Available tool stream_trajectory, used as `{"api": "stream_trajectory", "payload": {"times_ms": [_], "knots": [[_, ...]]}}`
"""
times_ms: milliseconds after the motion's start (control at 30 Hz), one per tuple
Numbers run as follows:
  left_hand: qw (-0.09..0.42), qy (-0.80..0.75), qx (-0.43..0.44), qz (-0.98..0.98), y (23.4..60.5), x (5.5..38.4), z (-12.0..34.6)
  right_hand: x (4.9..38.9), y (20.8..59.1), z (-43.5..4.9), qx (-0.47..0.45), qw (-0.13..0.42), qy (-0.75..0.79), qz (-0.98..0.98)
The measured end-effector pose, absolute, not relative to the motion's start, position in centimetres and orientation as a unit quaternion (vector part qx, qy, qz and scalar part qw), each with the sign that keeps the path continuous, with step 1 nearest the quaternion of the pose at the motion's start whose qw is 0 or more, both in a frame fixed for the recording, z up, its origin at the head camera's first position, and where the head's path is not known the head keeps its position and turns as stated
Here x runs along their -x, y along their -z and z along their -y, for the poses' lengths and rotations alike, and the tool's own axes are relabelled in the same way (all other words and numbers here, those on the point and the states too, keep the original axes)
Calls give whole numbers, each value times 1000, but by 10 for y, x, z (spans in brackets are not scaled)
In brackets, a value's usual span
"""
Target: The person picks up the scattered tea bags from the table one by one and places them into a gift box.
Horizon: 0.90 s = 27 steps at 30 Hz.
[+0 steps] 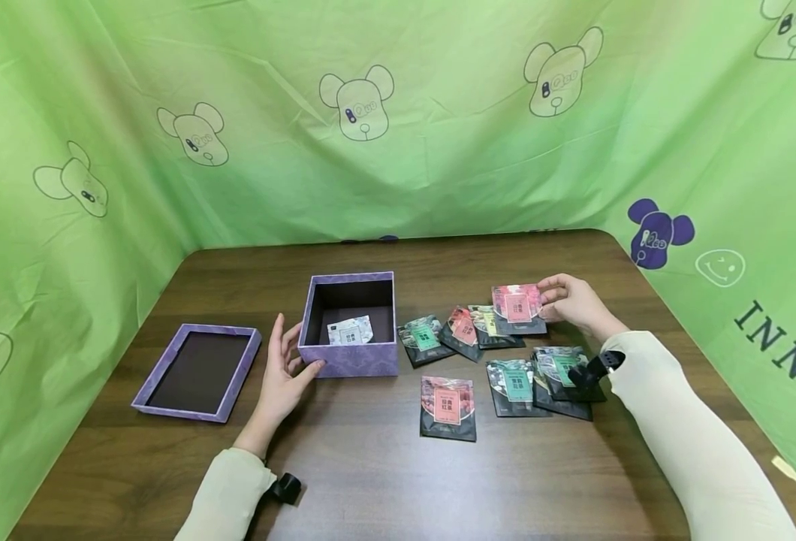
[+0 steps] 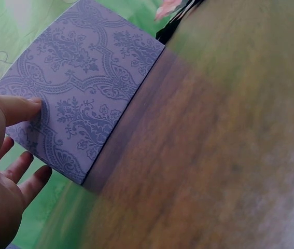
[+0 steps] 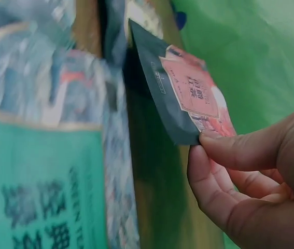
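Observation:
At the table's middle stands an uncovered purple patterned box point(image 1: 351, 361) with one pale tea bag packet point(image 1: 351, 330) inside. My left hand point(image 1: 283, 376) grips its near left corner, thumb on the front face and fingers along the side; the left wrist view shows the thumb on the patterned box wall point(image 2: 79, 83). Between thumb and fingers, my right hand point(image 1: 570, 304) pinches the right edge of a pink-and-black tea bag packet point(image 1: 517, 309). In the right wrist view this pink packet point(image 3: 188, 93) is tilted and raised, its label facing the camera.
The purple lid point(image 1: 198, 372) lies inside-up at the left. Right of the box are a green-labelled packet point(image 1: 425, 340), a red one point(image 1: 463, 332) and a yellow one point(image 1: 491, 324). Nearer lie a single red packet point(image 1: 447, 407) and overlapping green-labelled packets point(image 1: 516, 387).

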<state>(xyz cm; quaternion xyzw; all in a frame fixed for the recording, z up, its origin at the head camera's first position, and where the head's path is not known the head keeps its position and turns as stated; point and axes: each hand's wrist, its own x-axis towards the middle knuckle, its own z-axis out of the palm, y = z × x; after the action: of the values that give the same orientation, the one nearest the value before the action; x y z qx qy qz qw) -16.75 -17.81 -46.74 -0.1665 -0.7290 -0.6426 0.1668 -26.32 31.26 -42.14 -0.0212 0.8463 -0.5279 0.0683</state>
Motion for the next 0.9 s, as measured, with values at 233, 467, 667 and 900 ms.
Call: {"api": "stream_trajectory", "payload": {"times_ms": [233,467,667,900], "knots": [[163,643,161,731,467,167,178,265,416,-308,15,73,588,-805],[161,645,157,731,466,168,177,266,406,-298,17,81,578,-812],[161,643,157,732,467,169,178,265,394,-280,30,80,589,-804],[159,644,155,732,468,168,179,265,385,-256,46,91,620,-778]]}}
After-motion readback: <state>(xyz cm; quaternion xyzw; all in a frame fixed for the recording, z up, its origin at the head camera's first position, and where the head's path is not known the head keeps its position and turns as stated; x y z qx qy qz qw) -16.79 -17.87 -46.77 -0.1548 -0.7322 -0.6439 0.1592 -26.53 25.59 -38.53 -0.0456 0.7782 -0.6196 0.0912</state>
